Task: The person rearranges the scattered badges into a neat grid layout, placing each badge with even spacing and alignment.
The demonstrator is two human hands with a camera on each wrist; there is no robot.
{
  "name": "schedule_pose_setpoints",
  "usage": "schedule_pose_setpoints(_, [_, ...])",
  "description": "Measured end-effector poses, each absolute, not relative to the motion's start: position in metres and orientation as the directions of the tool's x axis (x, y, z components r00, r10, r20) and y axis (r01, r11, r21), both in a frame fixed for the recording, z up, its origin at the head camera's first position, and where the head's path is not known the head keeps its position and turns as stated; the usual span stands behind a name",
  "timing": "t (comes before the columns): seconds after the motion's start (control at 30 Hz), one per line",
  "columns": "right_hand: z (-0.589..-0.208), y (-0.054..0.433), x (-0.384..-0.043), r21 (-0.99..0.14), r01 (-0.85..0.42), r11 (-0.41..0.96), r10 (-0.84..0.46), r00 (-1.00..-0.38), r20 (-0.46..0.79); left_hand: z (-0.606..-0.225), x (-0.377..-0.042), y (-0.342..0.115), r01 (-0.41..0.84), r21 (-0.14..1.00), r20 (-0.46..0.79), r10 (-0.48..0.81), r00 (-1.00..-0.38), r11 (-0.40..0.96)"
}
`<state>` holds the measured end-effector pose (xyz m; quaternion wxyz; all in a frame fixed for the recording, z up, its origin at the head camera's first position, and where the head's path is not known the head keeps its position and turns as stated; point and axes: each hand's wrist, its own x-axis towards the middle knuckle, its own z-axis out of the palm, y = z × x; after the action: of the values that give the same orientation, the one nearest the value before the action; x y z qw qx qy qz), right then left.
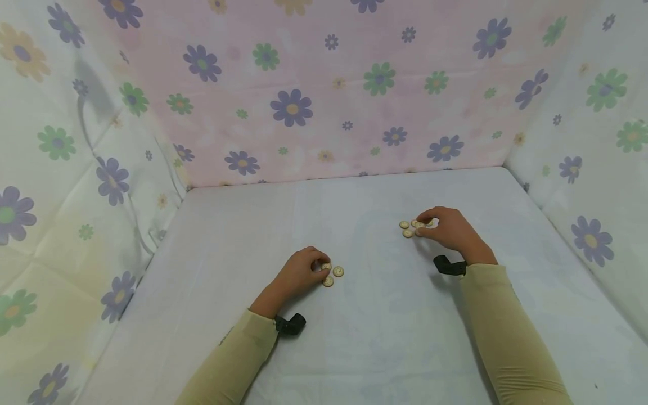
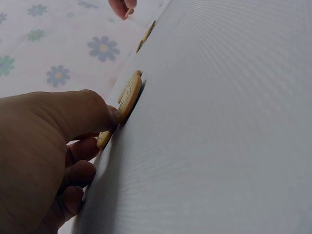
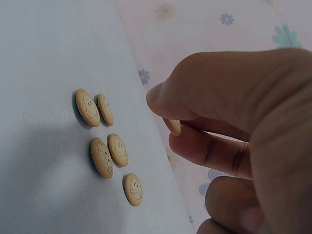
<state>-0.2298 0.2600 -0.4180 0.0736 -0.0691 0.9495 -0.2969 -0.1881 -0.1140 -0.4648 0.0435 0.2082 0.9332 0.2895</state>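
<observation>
Small round tan biscuits with line-drawn cartoon faces lie in two groups on the white cloth. At the left group, my left hand (image 1: 302,271) pinches one biscuit (image 2: 105,138) between thumb and fingers, low at the cloth. Two more lie close to its fingertips: one biscuit to the right (image 1: 338,271) and another biscuit nearer me (image 1: 328,281). Farther back on the right, my right hand (image 1: 450,228) holds a biscuit (image 3: 173,126) by thumb and forefinger, raised above the cloth. Several others, such as this biscuit (image 3: 102,157), lie flat beneath and beside it.
A white cloth (image 1: 379,332) covers the table. Flowered fabric hangs as a pink back wall (image 1: 314,73) and as white side walls, left (image 1: 66,225) and right (image 1: 572,135). A black wrist camera (image 1: 291,324) is strapped at the left wrist, another camera (image 1: 448,265) at the right.
</observation>
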Motion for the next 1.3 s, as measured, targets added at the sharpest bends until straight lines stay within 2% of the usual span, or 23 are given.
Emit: schedule_pose_setpoints(1.3, [-0.433,0.278,-0.236,-0.506,0.028,0.862,-0.075,-0.98,-0.183,-0.467,-0.189,-0.114,0.371,0.553,0.045,0.418,-0.908,0.746])
